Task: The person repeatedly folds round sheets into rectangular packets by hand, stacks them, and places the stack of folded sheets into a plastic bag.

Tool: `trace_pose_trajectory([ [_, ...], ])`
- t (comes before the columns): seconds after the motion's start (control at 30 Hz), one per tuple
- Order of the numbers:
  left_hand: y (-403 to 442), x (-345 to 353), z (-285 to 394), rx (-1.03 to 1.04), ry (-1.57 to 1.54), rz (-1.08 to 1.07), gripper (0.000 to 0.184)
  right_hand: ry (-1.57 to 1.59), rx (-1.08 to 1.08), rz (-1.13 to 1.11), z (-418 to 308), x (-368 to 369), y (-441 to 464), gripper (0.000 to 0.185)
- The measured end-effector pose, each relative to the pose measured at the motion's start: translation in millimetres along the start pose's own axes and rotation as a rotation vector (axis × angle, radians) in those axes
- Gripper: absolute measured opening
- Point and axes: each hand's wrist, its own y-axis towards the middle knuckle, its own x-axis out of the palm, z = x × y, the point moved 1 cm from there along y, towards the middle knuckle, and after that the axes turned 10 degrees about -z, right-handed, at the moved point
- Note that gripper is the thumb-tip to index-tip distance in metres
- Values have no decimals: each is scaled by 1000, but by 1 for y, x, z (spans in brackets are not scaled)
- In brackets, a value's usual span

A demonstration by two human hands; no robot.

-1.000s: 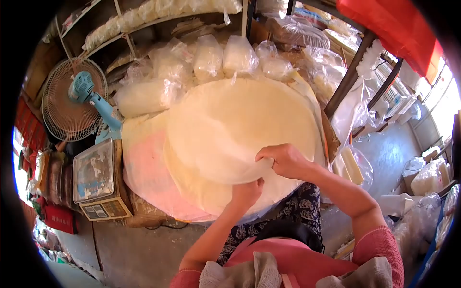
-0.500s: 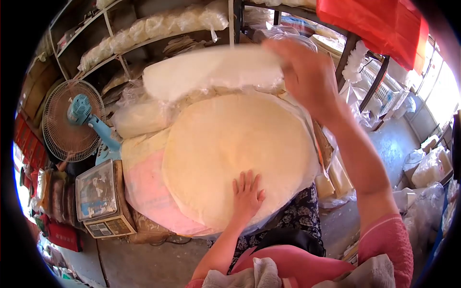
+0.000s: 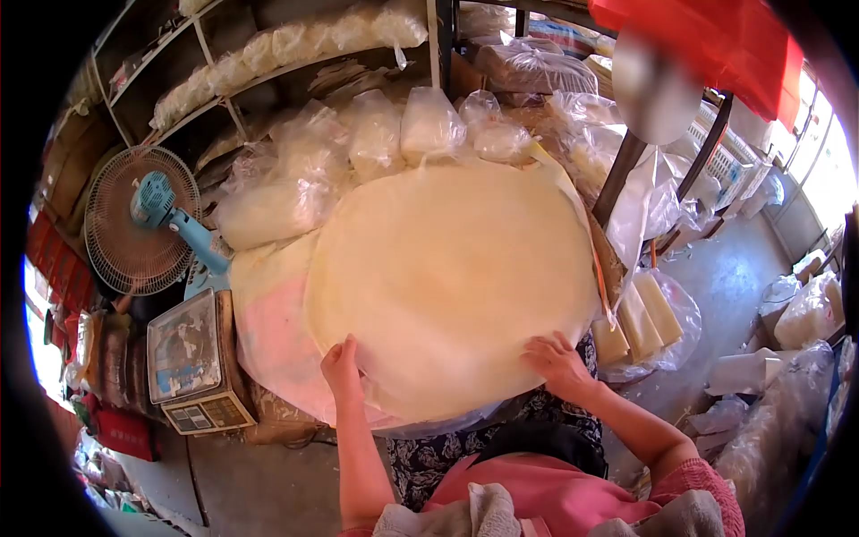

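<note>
A wide, round, pale cream sheet (image 3: 452, 277) lies in front of me, apparently on others like it. Closed in a pinch, my left hand (image 3: 343, 365) is at the sheet's front left edge; the fingertips seem to grip its rim. My right hand (image 3: 557, 362) rests at the front right edge, fingers stretched over the sheet and apart. Under the left side of the sheet shows a pinkish layer (image 3: 277, 327). The sheet's front edge overhangs my patterned dark clothing (image 3: 501, 416).
Filled clear plastic bags (image 3: 434, 125) line the sheet's back edge. At left stand a blue fan (image 3: 154, 199) and a weighing scale (image 3: 192, 358). Cream blocks (image 3: 646, 322) in plastic sit at right. Red cloth (image 3: 716, 45) hangs at upper right, beside wooden posts.
The white sheet at my raised right hand is no longer over the back bags. My right hand has come down to the front right edge; my left moved left and closed from lying flat.
</note>
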Motion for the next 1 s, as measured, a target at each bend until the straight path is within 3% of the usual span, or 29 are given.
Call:
trace_pose_trajectory([
  [0.1, -25, 3, 15, 82, 182, 145, 26, 20, 89, 125, 13, -7, -8, 39],
  [0.2, -24, -36, -3, 240, 302, 225, 22, 42, 100, 229, 3, -47, -10, 38],
  [0.43, -36, -84, 32, 80, 71, 276, 16, 158, 47, 95, -4, -33, -35, 35],
  [0.57, -15, -112, 50, 78, -179, 180, 21, 277, -64, 317, -33, -87, -29, 33],
  [0.67, -1, -116, 56, -44, -253, 89, 30, 279, 25, 18, -16, -53, -34, 32],
  [0.77, -8, -107, 56, 98, -241, -38, 37, 680, 109, 11, -11, -41, -44, 28],
  [0.83, -20, -80, 78, 53, -438, -68, 42, 793, 368, -29, -15, -49, -42, 20],
  [0.87, -20, -61, 91, 11, -589, -71, 45, 874, 457, 78, -14, -45, -38, 15],
  [0.97, 13, -22, 76, 421, -106, -56, 48, 1153, 650, 319, 11, -13, -32, 8],
  [1.0, 11, 4, 73, 517, 211, -93, 48, 1253, 703, 388, 21, 0, -30, 11],
])
